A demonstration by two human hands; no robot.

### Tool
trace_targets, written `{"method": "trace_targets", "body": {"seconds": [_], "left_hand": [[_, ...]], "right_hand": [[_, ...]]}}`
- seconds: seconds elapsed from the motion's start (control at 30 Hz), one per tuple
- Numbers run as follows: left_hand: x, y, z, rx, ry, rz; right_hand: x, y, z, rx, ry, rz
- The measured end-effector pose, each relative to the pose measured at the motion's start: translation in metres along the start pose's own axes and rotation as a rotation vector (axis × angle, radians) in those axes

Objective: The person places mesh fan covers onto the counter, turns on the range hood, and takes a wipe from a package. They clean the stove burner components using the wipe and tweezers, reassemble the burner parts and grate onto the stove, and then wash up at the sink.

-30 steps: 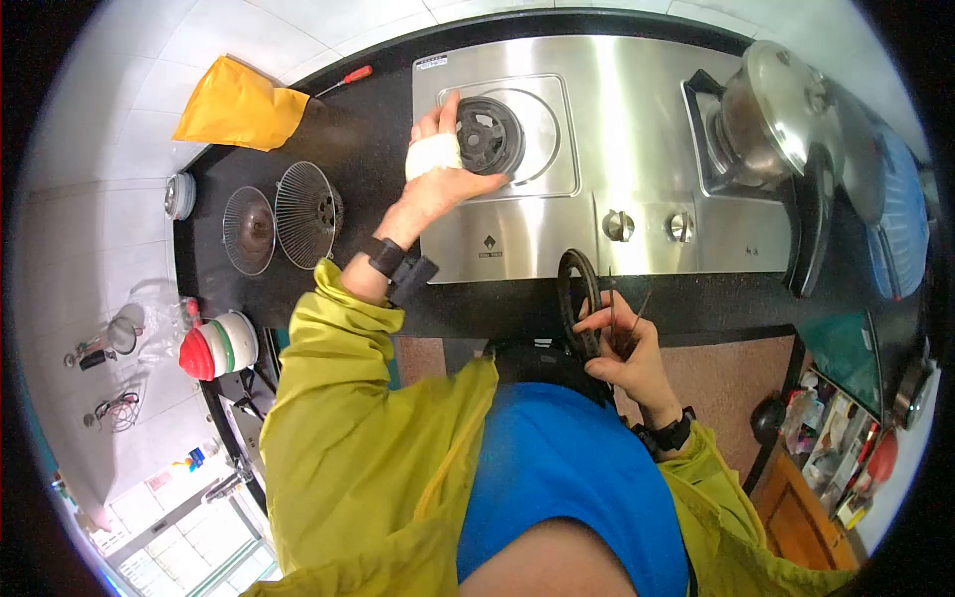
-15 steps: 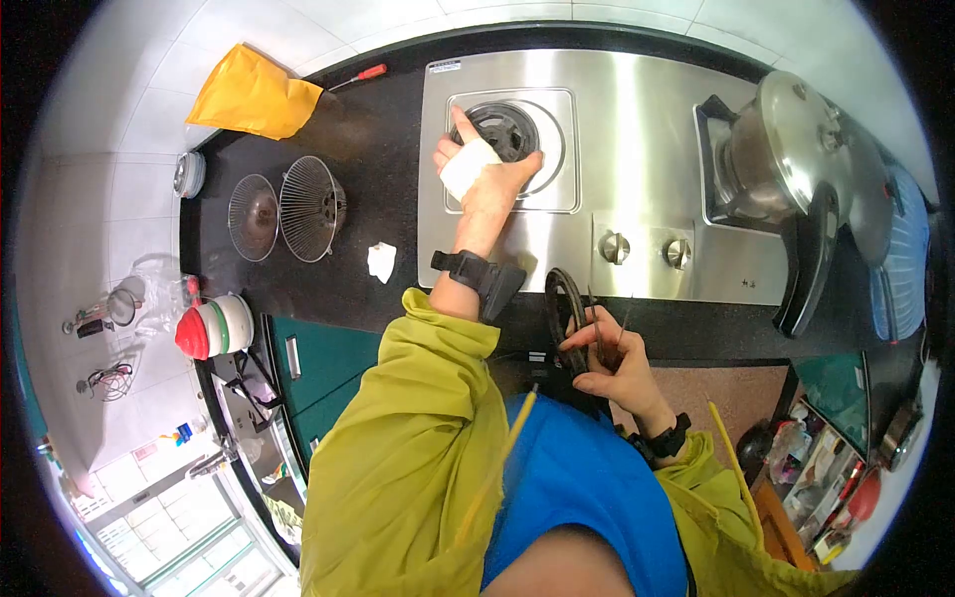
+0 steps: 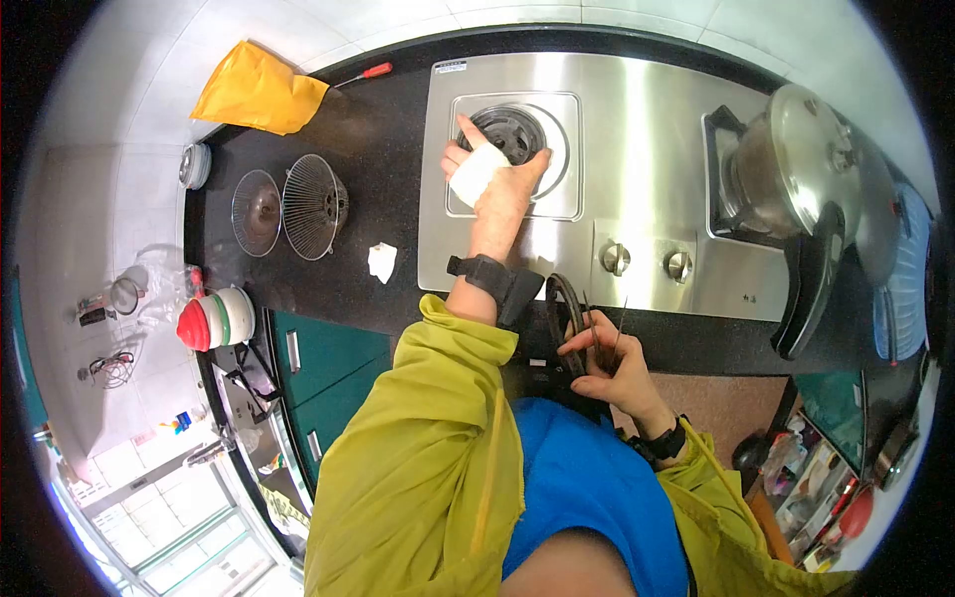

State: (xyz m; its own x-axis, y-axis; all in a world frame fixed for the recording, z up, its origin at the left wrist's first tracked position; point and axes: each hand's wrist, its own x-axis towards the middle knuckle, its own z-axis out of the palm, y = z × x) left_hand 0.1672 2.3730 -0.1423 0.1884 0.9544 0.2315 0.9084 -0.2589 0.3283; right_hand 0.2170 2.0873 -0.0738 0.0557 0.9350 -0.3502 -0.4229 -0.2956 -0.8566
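Observation:
Over the left burner (image 3: 517,129), my left hand (image 3: 502,199) has its thumb and index finger spread at the black burner's rim. A white folded tissue (image 3: 477,174) lies across its fingers and knuckles; how it is gripped is partly hidden. My right hand (image 3: 622,378), at the counter's front edge, is closed on a black ring-shaped pan support (image 3: 564,308). The support is held nearly edge-on, with thin prongs beside the fingers. Part of it is hidden by the fingers and dark against the counter.
A pressure cooker (image 3: 796,159) stands on the right burner, its black handle jutting forward. Two knobs (image 3: 617,260) sit on the steel hob. Leftward are wire baskets (image 3: 316,209), crumpled tissue (image 3: 382,262), a red screwdriver (image 3: 376,71) and a yellow pouch (image 3: 261,90).
The view has shifted slightly. My left hand stays over the burner with the white tissue, and my right hand keeps its grip on the pan support.

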Motion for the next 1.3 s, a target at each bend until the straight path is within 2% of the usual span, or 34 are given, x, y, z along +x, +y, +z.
{"method": "trace_targets", "body": {"seconds": [0.07, 0.17, 0.27, 0.3, 0.37, 0.43, 0.5, 0.53, 0.77, 0.9, 0.97, 1.03, 1.3], "left_hand": [[-0.001, -0.002, -0.003, -0.021, -0.031, -0.023], [-0.005, -0.016, -0.010, -0.005, -0.101, 0.078], [0.000, -0.034, -0.023, -0.077, -0.183, 0.270], [0.004, -0.042, -0.026, -0.079, -0.186, 0.265], [0.014, -0.055, -0.032, -0.120, -0.256, 0.419], [0.024, -0.062, -0.037, -0.167, -0.323, 0.404], [0.039, -0.071, -0.030, -0.231, -0.263, 0.629], [0.045, -0.074, -0.026, -0.296, -0.300, 0.666], [0.054, -0.075, -0.023, -0.372, -0.312, 0.664], [0.051, -0.069, -0.027, -0.401, -0.334, 0.512], [0.052, -0.068, -0.030, -0.429, -0.342, 0.463], [0.052, -0.066, -0.033, -0.512, -0.352, 0.396], [0.055, -0.068, -0.018, -0.465, -0.367, 0.520]], "right_hand": [[0.002, 0.001, -0.001, -0.023, -0.005, -0.025], [0.005, 0.000, -0.003, -0.049, -0.007, -0.032], [0.007, -0.003, -0.004, -0.009, 0.007, 0.007], [0.008, -0.004, -0.004, -0.011, 0.007, 0.012], [0.011, -0.005, -0.004, 0.001, 0.019, 0.008], [0.014, -0.002, -0.004, -0.003, 0.029, 0.001], [0.018, 0.000, -0.004, -0.011, 0.036, -0.010], [0.019, 0.001, -0.003, -0.017, 0.042, -0.013], [0.024, 0.004, -0.002, 0.000, 0.074, -0.014], [0.026, 0.003, -0.002, 0.000, 0.083, 0.041], [0.031, 0.010, -0.003, -0.037, 0.070, -0.039], [0.033, 0.008, -0.003, -0.037, 0.068, -0.025], [0.031, 0.001, -0.001, 0.011, 0.069, 0.048]]}}
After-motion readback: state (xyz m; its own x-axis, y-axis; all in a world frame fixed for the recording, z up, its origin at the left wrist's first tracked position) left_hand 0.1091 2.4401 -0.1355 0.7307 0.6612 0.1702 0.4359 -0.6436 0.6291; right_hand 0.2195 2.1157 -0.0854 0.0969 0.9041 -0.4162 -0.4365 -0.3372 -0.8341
